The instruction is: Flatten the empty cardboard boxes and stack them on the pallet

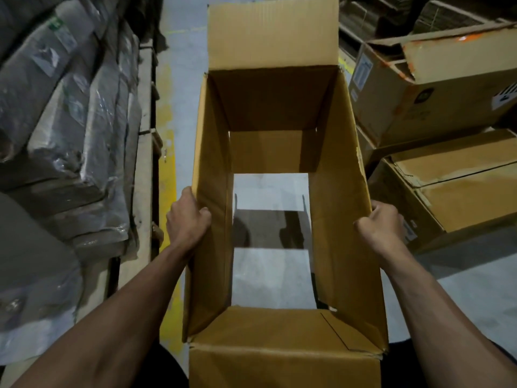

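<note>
A tall brown cardboard box (338,197) stands open in front of me, top flaps spread and its bottom open, so the grey floor shows through it. My left hand (187,217) grips the upper edge of the box's left wall, fingers curled over the rim. My right hand (380,222) grips the upper edge of the right wall in the same way. A wooden pallet (144,152) stacked with plastic-wrapped flat cardboard bundles (72,130) lies to the left.
Worn cardboard boxes (436,88) are piled on the right, one with torn orange tape, another lower down (458,189). A yellow line (167,175) runs along the grey floor between the pallet and the box. More stacked cardboard stands at the far back right.
</note>
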`<state>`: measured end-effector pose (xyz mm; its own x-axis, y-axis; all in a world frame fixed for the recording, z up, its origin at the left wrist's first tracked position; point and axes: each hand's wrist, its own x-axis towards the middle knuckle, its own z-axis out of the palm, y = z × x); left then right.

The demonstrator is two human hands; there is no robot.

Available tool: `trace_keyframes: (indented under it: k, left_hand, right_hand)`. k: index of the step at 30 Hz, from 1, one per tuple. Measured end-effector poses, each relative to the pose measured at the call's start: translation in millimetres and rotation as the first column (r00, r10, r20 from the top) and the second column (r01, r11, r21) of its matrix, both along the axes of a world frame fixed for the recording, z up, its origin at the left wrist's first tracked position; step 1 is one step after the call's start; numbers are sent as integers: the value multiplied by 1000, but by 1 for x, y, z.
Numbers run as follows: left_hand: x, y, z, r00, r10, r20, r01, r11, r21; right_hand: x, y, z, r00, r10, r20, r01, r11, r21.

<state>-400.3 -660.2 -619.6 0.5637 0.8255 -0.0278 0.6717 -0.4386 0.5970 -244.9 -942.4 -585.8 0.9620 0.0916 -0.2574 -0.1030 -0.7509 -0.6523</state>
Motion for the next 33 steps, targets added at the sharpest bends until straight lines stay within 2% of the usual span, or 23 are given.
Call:
trace_keyframes:
  k: [10, 17, 19, 24, 27, 30, 33]
  left_hand:
    - [-44, -57, -6, 942, -336, 6, 335, 940, 60]
    - [-57, -104, -5, 907, -421, -24, 421, 907, -12]
    - [-56, -116, -1, 880, -470, -60, 467, 882, -65]
    - [-45, -137, 11, 737, -625, -258, 620, 777, -112]
    - [-35, -142, 12, 706, -615, -350, 637, 768, -65]
    - [-27, -142, 19, 746, -552, -372, 600, 800, 15]
    - [-23, -144, 25, 817, -470, -333, 550, 809, 208]
  right_hand:
    - [9, 15, -3, 980, -201, 0, 194, 949, 250]
    - [12, 23, 10, 954, -291, -69, 293, 864, 410]
    - [12, 28, 16, 960, -270, -77, 277, 862, 424]
    - [8, 44, 25, 965, -250, -82, 260, 861, 438]
    - [6, 48, 25, 966, -229, -118, 257, 849, 461]
    - [8, 48, 28, 976, -185, -118, 220, 838, 500]
    - [10, 53, 37, 987, -139, -86, 163, 791, 589]
